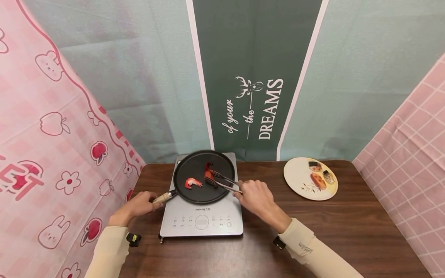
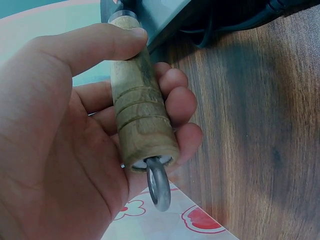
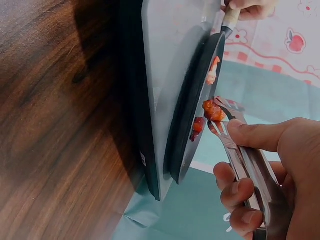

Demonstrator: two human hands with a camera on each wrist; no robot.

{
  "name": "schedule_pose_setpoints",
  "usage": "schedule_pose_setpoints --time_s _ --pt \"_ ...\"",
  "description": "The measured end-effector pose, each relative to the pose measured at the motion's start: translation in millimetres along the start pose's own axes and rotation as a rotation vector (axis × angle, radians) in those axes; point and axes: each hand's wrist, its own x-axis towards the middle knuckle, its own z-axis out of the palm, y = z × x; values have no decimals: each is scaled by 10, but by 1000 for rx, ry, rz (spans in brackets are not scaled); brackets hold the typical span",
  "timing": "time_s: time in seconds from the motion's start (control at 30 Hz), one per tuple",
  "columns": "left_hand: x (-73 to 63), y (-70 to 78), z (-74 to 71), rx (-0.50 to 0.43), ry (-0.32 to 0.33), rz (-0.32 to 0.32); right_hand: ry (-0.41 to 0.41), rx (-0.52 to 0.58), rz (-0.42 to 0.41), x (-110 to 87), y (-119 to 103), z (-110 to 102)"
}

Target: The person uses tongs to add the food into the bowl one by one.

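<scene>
My left hand (image 1: 142,203) grips the wooden handle (image 2: 142,117) of a flat black frying pan (image 1: 194,162), its thumb lying along the top. A metal ring hangs at the handle's end in the left wrist view. With my right hand (image 1: 257,197) I hold metal food tongs (image 3: 265,185), their fork-like tips over the pan. Between these tips is a glossy orange-brown food piece (image 3: 214,111). A dark red piece (image 1: 208,166) lies close by in the pan, and a red-and-white shrimp (image 1: 193,182) lies apart, nearer the handle.
Under the pan is a silver induction cooker (image 1: 222,224) with a control panel at its front. A white plate (image 1: 293,175) with several food pieces stands to the right on the brown wooden table (image 1: 264,247). Printed cloths hang behind and on both sides.
</scene>
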Motion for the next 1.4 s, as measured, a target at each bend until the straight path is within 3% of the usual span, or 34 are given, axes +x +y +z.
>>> schedule_pose_setpoints --time_s 0.43,0.7,0.8,0.87,0.97,1.17,1.4 --pt "-13 9 -23 -28 -9 13 -42 -8 17 -6 -4 67" --pt "113 -320 30 -63 3 155 -40 -14 14 -2 -8 67" --pt "91 -252 18 -71 -3 111 -44 -15 16 1 -13 60" --pt "32 -105 -19 -66 -13 41 -49 -17 17 2 -15 58" --pt "-6 -13 -18 -33 -8 9 -52 -18 18 1 -17 56" --pt "-9 -5 9 -7 4 -13 -61 -15 23 1 -21 64" --pt "-17 11 -13 -10 12 13 -66 -8 27 -1 -18 69"
